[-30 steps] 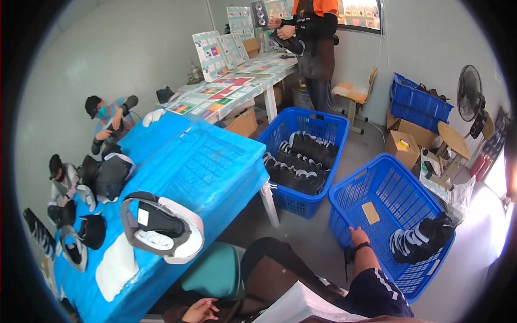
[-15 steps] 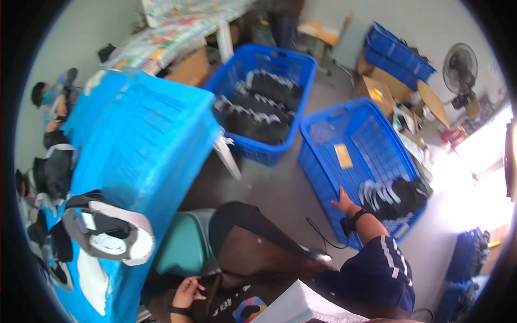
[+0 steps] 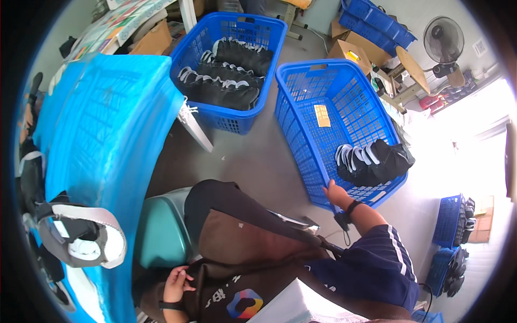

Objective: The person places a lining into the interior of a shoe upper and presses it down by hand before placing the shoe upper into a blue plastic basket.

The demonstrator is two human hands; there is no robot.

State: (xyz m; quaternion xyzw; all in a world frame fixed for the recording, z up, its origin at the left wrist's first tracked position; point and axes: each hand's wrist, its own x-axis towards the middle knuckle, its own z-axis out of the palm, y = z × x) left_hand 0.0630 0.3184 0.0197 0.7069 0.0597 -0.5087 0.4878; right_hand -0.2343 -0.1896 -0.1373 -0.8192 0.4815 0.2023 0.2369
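My right hand (image 3: 337,196) grips the near rim of a blue plastic laundry-style basket (image 3: 299,138), with a black band round its wrist. In that basket lie a row of black fabric pieces (image 3: 376,164) with pale grey edges and a tan card (image 3: 322,116). My left hand (image 3: 177,283) rests by my lap, its fingers loosely bent and a little apart, holding nothing. A brown apron (image 3: 231,239) covers my lap. Left of me, a black fabric piece with a wide white rim (image 3: 116,245) sits on a table under blue plastic sheeting (image 3: 116,116).
A second blue basket (image 3: 273,64) with rows of black pieces stands ahead. A teal stool (image 3: 161,231) is beside my legs. Cartons (image 3: 350,55), a standing fan (image 3: 443,40) and stacked blue crates (image 3: 374,27) fill the far right. More loaded crates (image 3: 448,220) stand at right.
My right hand, spread over the basket's near side before, now has its fingers closed on the rim. The whole view has shifted, so the baskets appear farther left and higher.
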